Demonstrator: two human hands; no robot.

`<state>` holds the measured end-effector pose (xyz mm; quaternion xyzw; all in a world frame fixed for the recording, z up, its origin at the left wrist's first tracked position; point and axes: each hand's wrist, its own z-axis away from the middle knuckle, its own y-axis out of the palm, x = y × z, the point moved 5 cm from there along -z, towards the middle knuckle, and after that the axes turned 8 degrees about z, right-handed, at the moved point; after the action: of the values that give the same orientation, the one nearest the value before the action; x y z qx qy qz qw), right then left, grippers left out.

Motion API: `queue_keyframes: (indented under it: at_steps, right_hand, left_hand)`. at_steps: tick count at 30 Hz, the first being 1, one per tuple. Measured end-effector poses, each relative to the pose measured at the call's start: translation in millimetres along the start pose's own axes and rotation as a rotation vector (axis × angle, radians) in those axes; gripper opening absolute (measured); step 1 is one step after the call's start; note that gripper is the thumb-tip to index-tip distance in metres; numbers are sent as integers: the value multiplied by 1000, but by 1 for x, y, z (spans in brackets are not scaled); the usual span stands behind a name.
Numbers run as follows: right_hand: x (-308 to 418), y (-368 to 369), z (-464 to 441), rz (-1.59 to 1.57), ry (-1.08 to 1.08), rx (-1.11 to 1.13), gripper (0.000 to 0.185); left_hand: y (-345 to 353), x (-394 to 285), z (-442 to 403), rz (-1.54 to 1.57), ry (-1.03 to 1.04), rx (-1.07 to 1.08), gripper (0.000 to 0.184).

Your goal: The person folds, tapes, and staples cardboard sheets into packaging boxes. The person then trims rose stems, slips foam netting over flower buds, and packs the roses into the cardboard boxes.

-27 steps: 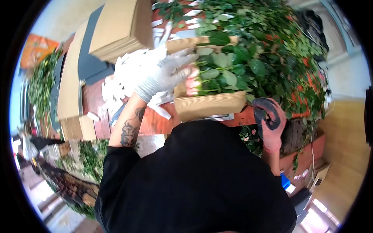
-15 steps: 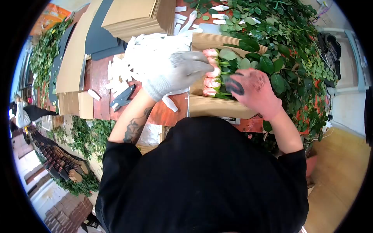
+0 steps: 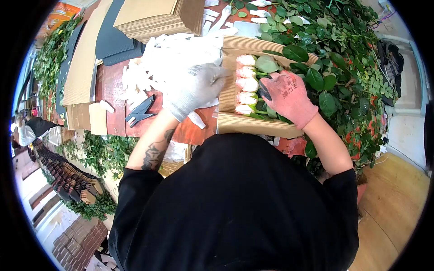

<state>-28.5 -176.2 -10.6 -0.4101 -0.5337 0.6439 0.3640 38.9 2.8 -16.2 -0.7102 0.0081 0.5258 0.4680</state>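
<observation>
In the head view, my left hand (image 3: 192,88), in a pale glove, hovers at the left edge of an open corrugated cardboard box (image 3: 229,90). Its fingertips are slightly blurred, thumb and fingers a little apart, with nothing visible between them. Pale pink roses (image 3: 247,84) lie in a column inside the box, heads to the left and stems to the right. My right hand (image 3: 289,97), in a pink glove with dark fingertips, is curled over the rose stems just behind the heads. Its fingertips are partly hidden among the leaves.
White foam sleeves (image 3: 181,56) are heaped left of the box. A dark stapler-like tool (image 3: 141,109) lies near my left forearm. Stacked cardboard sheets (image 3: 158,20) stand at the back. Leafy rose stems (image 3: 334,58) cover the right side. Another person (image 3: 29,131) is at far left.
My left hand has moved left, from over the rose heads to the box's edge. My right hand has shifted slightly left and curled onto the stems. The rose heads are more fully exposed.
</observation>
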Motion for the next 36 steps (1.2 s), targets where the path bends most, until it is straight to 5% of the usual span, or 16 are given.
queue_keyframes:
  at_steps: [10, 14, 19, 22, 24, 30, 32, 33, 36]
  right_hand:
    - [1, 9, 9, 42, -61, -237, 36]
    - [1, 12, 7, 85, 0, -47, 36]
    - [1, 9, 15, 113, -45, -368, 34]
    - [0, 3, 5, 42, 8, -54, 34]
    - [0, 10, 8, 36, -8, -178, 33]
    - [3, 5, 11, 59, -5, -296, 33]
    - [1, 2, 3, 45, 45, 1, 32]
    - [4, -6, 10, 35, 3, -321, 32]
    - [6, -14, 31, 12, 42, -466, 37]
  left_hand:
    - [26, 26, -17, 132, -219, 24, 32]
    - [25, 23, -16, 184, -265, 43, 34]
    - [26, 27, -13, 215, -158, -9, 33]
    - [24, 25, -15, 172, -167, 47, 32]
    - [19, 21, -15, 154, -175, 72, 31]
    - [-6, -19, -13, 136, 253, -92, 27]
    - [3, -32, -14, 192, 448, 75, 33]
    - [7, -32, -15, 159, 442, 108, 33]
    - [14, -26, -17, 28, 434, 178, 34]
